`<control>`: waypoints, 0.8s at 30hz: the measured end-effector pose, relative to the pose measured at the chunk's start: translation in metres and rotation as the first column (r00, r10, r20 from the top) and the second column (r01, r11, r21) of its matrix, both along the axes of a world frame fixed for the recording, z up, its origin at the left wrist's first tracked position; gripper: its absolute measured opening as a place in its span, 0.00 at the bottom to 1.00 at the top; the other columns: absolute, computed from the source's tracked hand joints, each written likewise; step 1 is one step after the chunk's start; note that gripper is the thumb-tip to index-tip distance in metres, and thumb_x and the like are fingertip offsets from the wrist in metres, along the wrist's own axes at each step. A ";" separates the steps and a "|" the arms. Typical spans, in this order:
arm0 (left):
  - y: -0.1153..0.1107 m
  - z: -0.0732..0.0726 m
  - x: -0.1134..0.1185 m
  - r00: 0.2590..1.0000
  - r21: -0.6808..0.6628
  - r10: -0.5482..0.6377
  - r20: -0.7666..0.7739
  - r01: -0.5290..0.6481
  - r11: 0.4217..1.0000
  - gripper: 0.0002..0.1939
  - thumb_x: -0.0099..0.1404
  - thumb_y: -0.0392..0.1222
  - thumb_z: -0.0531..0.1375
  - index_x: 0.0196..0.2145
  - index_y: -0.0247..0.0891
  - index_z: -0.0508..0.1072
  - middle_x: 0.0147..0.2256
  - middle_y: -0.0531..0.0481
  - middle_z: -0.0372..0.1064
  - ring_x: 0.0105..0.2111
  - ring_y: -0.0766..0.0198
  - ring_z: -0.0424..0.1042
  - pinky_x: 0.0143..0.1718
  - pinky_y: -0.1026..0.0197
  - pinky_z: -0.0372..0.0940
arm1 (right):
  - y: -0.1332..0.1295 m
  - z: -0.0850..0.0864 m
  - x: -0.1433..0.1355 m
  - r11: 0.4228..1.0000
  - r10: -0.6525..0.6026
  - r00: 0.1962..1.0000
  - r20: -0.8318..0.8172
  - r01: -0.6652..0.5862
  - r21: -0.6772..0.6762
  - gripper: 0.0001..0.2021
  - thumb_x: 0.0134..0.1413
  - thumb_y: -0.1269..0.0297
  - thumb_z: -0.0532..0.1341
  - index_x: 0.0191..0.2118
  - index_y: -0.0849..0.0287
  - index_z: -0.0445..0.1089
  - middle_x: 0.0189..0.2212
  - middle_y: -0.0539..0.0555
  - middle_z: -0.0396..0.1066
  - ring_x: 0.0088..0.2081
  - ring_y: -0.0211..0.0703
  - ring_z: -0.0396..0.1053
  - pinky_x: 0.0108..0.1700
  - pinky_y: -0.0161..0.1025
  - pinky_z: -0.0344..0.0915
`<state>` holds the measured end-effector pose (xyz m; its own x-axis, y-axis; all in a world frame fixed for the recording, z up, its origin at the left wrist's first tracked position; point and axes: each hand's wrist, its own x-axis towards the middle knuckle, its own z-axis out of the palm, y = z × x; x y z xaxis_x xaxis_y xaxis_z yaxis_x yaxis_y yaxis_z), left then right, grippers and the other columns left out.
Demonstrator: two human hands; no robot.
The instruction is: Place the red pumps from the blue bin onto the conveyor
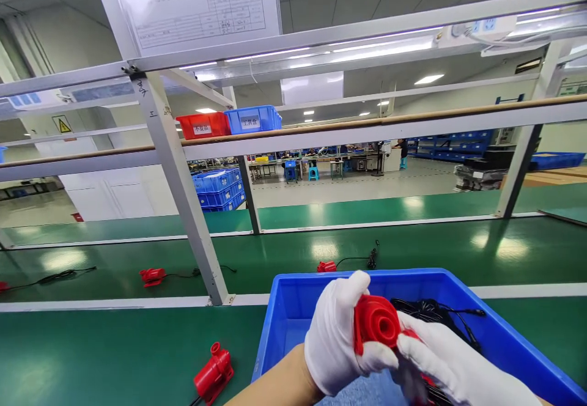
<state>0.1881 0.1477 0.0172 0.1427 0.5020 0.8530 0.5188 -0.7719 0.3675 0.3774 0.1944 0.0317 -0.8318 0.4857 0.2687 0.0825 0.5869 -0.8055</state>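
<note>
My left hand (337, 335), in a white glove, is wrapped around a red pump (378, 322) with a round, ringed opening facing me. My right hand (443, 354), also gloved, has its fingertips closed on the right side of the same pump. Both hands are above a blue bin (287, 293). Inside the bin, partly behind my right hand, lie black cables (426, 311) and some red parts that the glove mostly covers. To the left of the bin, another red pump (214, 372) with a black cord rests on the green bench.
Beyond the bin, a green belt (275, 247) carries several red pumps (153, 276) with black cords. A white post (183, 192) rises at left. On the shelf above stand a red box (203, 126) and a blue box (254, 120). Stacked blue crates (219, 189) are behind.
</note>
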 end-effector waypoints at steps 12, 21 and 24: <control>0.001 0.000 -0.008 0.943 -0.008 0.033 0.331 -0.032 0.999 0.38 0.68 0.69 0.42 0.64 0.40 0.50 0.61 0.36 0.50 0.59 0.44 0.56 0.61 0.40 0.50 | 0.015 0.012 0.019 0.633 0.064 0.994 0.087 -0.108 0.767 0.16 0.68 0.54 0.50 0.41 0.59 0.68 0.48 0.62 0.69 0.48 0.44 0.68 0.52 0.36 0.68; 0.021 0.003 -0.019 0.795 -0.262 0.214 0.567 -0.072 0.962 0.24 0.73 0.58 0.45 0.58 0.42 0.58 0.55 0.42 0.61 0.54 0.53 0.65 0.58 0.46 0.57 | 0.037 0.064 0.060 0.803 -0.175 0.830 -0.529 0.431 0.411 0.16 0.64 0.48 0.53 0.53 0.44 0.65 0.39 0.52 0.73 0.35 0.43 0.73 0.39 0.34 0.73; 0.020 0.005 -0.021 0.794 -0.351 0.246 0.557 -0.044 0.935 0.23 0.73 0.58 0.45 0.58 0.44 0.59 0.55 0.44 0.62 0.55 0.55 0.65 0.60 0.46 0.56 | 0.062 0.106 0.073 0.809 -0.319 0.721 -0.615 0.545 0.219 0.17 0.64 0.46 0.53 0.50 0.49 0.66 0.39 0.53 0.74 0.42 0.46 0.74 0.53 0.42 0.68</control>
